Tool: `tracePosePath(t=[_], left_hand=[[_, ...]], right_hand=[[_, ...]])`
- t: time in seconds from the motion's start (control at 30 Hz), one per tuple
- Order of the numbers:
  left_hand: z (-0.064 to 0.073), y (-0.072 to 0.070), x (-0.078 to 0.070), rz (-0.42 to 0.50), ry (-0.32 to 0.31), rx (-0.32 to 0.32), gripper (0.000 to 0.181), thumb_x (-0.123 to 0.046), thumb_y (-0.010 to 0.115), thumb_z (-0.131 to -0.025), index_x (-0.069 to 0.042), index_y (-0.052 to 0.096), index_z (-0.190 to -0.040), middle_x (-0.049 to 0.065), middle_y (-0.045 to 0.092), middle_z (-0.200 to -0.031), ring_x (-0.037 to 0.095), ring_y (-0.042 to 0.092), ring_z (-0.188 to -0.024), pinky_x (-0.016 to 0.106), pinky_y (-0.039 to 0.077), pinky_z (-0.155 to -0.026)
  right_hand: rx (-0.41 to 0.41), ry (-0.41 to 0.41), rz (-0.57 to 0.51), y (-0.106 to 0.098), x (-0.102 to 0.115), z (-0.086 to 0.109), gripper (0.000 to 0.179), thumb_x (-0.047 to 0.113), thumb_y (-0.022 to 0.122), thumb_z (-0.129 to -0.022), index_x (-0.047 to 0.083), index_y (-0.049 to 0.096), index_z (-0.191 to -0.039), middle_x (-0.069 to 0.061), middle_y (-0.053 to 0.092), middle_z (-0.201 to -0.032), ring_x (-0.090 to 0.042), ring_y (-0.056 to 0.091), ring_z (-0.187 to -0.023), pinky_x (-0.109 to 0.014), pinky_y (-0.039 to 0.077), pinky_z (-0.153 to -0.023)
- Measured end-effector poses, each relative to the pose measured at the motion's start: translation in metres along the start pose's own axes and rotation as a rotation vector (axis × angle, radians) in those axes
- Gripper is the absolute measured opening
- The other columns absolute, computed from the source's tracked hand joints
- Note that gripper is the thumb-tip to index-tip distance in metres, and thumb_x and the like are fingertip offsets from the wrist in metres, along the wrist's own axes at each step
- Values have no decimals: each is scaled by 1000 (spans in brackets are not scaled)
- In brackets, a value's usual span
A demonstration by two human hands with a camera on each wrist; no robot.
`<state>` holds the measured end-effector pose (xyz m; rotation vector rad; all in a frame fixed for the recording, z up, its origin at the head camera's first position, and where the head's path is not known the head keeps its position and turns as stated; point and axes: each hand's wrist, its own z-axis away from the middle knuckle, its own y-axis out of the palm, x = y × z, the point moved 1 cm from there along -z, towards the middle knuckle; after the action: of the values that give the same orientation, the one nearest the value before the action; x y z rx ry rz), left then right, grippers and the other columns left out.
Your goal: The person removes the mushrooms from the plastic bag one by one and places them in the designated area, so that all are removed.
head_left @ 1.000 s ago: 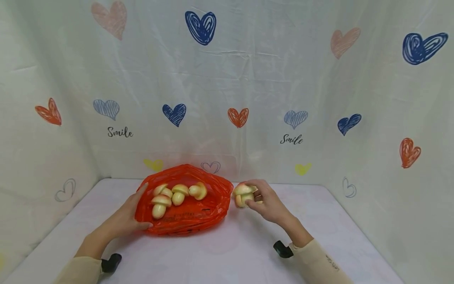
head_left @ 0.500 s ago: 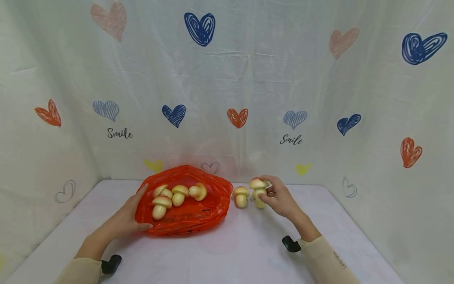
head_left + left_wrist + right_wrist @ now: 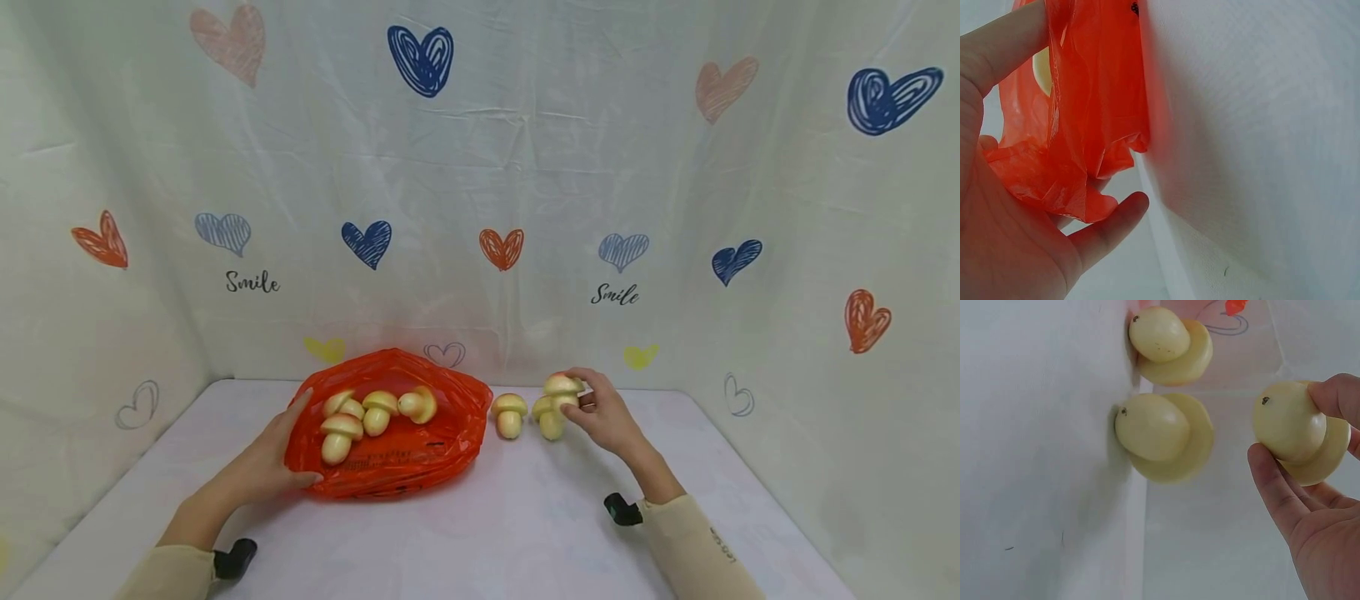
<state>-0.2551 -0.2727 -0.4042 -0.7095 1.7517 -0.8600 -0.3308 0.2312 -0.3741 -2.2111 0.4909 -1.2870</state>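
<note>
My left hand [image 3: 262, 454] grips the left side of a red plastic bag [image 3: 420, 454], thumb at its front rim. In the left wrist view the bag's crumpled side [image 3: 1097, 94] runs between thumb and fingers. Several toy mushrooms [image 3: 337, 448] with yellowish, red-tinged caps lie inside the open bag. My right hand [image 3: 609, 421] holds another mushroom [image 3: 561, 385] between thumb and fingers, raised off the table in the right wrist view. Just left of it, a mushroom [image 3: 550, 425] stands upright on the table, partly covered by the held one. A further mushroom [image 3: 509, 417] stands between it and the bag.
The white-covered table [image 3: 465, 550] ends at a pale curtain [image 3: 555, 192] printed with hearts and "Smile". Curtain also hangs along both sides. Black wrist mounts [image 3: 236, 558] show below each hand.
My right hand has moved right with its mushroom, away from the bag, uncovering the two standing mushrooms. The left hand and bag have stayed in place.
</note>
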Motion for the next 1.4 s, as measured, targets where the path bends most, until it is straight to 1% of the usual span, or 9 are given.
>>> tracePosePath(t=[0.13,0.3,0.6,0.7,0.83,1.0,1.13,1.23,1.4], left_hand=[[0,0,1,-6,-4,1,123,-34,86,-67,-14,2,-154,31,28,-142,51,33,-126,67,41,-90],[0,1,1,-9,-10,5,123,-34,86,-68,-15,1,-154,31,28,-142,51,34,-125,66,41,-90],[1,0,-1,11,-2,4,122,-32,86,-67,-13,2,-154,31,27,-142,51,32,-126,67,40,-91],[0,0,-1,12,-1,3,122,-32,86,-67,-13,2,-154,31,27,-142,51,32,-126,67,40,-90],[0,0,0,7,4,1,122,-32,86,-67,-14,2,-154,31,27,-142,51,32,-126,67,40,-91],[0,0,-1,2,4,3,122,-32,86,-67,-14,2,-154,31,28,-141,51,33,-125,67,42,-89],[1,0,-1,4,3,2,122,-32,86,-67,-13,3,-154,31,28,-141,51,34,-125,66,42,-89],[1,0,-1,5,1,1,122,-32,87,-67,-14,3,-154,30,28,-141,51,33,-125,66,42,-90],[1,0,-1,9,-2,5,122,-32,87,-67,-14,3,-154,31,28,-142,51,33,-125,66,42,-90]], right_hand=[[-8,9,0,-3,-7,-1,51,11,70,-86,15,48,-132,-20,42,-129,-27,61,-87,-29,55,-65],[-10,18,4,-5,-15,-1,51,11,70,-86,13,48,-132,-21,42,-128,-25,62,-84,-28,54,-63],[-19,11,34,-9,-28,0,51,9,71,-85,10,49,-131,-23,44,-124,-24,62,-81,-28,54,-61],[-28,24,33,-11,-32,0,51,8,71,-84,10,49,-131,-23,44,-123,-24,62,-79,-28,54,-59],[-22,44,42,-13,-37,1,50,7,70,-85,9,49,-131,-23,44,-122,-21,61,-75,-28,53,-58],[-18,60,34,-14,-42,2,49,8,70,-85,9,50,-129,-22,45,-120,-23,60,-73,-29,52,-57],[-14,68,51,-14,-45,3,49,7,71,-84,9,50,-129,-22,46,-117,-23,60,-73,-28,52,-57],[-9,71,72,-15,-49,4,50,6,71,-84,8,50,-129,-23,46,-115,-21,59,-72,-28,51,-55],[2,85,71,-15,-53,5,49,6,71,-84,7,50,-129,-23,47,-117,-19,57,-69,-28,50,-54]])
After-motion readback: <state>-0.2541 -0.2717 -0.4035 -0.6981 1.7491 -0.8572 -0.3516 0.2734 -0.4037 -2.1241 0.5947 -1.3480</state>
